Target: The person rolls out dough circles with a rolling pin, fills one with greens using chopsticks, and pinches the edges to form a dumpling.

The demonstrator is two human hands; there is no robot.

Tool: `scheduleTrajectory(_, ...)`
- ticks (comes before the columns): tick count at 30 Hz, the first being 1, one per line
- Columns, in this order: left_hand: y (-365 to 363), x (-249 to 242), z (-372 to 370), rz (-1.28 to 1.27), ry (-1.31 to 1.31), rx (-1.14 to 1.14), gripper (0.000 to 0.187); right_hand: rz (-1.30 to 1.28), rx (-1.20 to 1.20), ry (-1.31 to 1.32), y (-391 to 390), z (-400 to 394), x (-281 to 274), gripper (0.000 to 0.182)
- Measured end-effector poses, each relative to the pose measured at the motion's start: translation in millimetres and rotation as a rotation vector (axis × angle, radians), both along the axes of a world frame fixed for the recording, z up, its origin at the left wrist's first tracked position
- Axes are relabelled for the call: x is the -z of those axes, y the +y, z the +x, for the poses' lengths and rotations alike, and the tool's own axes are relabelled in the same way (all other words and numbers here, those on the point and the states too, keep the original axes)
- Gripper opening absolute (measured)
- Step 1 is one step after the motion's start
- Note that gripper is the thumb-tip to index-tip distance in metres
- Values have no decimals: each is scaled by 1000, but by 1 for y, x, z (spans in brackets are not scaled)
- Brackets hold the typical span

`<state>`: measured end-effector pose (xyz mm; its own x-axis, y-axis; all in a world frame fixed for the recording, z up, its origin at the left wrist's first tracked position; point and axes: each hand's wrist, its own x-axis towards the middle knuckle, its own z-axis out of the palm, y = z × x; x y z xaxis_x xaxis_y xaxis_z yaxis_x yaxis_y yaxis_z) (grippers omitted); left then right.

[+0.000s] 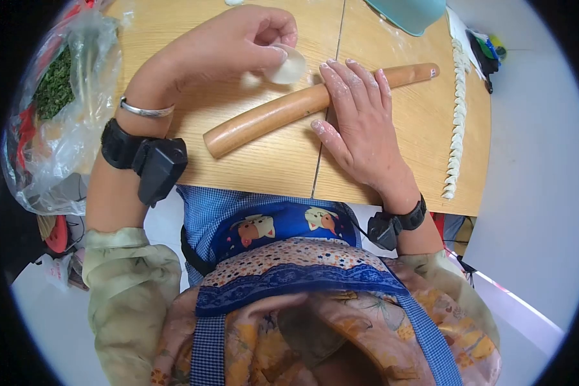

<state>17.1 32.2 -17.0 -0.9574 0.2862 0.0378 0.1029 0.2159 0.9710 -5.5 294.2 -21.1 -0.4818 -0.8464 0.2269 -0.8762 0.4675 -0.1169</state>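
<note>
Rolling pin [264, 124] of smooth, honey-brown wood, cylindrical, with a blunt near end and a small pale label close to its far end; it lies obliquely across the table [392, 174], whose light surface shows fine grain, a dark straight seam and faint smears of white powder. The left hand [248, 45], raised at the upper left of the pin, is closed in a pinch, its fingers curled and its thumb pressed on a dough round [288, 66], which is thin, pale, matte and roughly circular. The right hand [367, 125] is open, palm down, the fingers extended over the pin and the thumb spread away from them on the near side; its fingertips are coated with white powder. The two hands are apart, the dough round lying between them, just above the pin as seen. Along the right edge of the table runs a long row of pale pieces [458, 116], small, folded in appearance and closely overlapping. At the top stands part of a teal basin [412, 13], smooth and curved. At the left, a clear, crinkled plastic bag [77, 154] encloses finely cut greens [55, 83]. A silvery bracelet [147, 111] encircles the left wrist; below is a blue apron [283, 225] printed with animal faces.
</note>
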Motion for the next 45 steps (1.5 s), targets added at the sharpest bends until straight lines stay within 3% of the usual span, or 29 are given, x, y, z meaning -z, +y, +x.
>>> scheduleTrajectory(2, -1, 0, 0, 89, -56, -19, 12, -4, -5, -1, -1, -1, 0, 64)
scheduleTrajectory(7, -7, 2, -3, -361, 31, 10, 19, -14, -35, 29, -9, -10, 0, 62)
scheduleTrajectory(14, -7, -4, -2, -471, 8, -144, 36, -83, -105, 84, -46, -46, 4, 58)
scheduleTrajectory(16, -11, 0, -4, -470, 214, -110, 41, -119, -119, 82, -58, -58, 6, 57)
scheduleTrajectory(19, -13, 3, -2, -463, 226, -166, 42, -84, -121, 77, -71, -70, 5, 57)
scheduleTrajectory(29, -14, 0, -2, -464, -13, -70, 18, -43, -59, 62, -25, -27, 4, 62)
scheduleTrajectory(32, -12, 26, -6, -277, 218, -160, 26, 13, -5, 22, -10, -9, 5, 66)
scheduleTrajectory(34, -9, -15, 2, -225, 11, -166, 15, -2, -12, 70, -5, -9, 5, 68)
scheduleTrajectory(35, -10, -16, 2, -233, 9, -174, 15, -6, -12, 64, -3, -8, 7, 69)
scheduleTrajectory(37, -11, -16, 1, -17, -134, -81, 16, -2, -20, 65, -2, -8, 7, 69)
scheduleTrajectory(38, -12, -16, 1, -19, -132, -87, 16, 6, -20, 71, -2, -8, 7, 69)
scheduleTrajectory(41, -12, -20, 4, -489, 96, -11, 18, 7, -35, 76, -6, -12, 6, 67)
scheduleTrajectory(45, -10, -17, 0, -476, -5, -51, 19, 0, -47, 85, -18, -26, 7, 65)
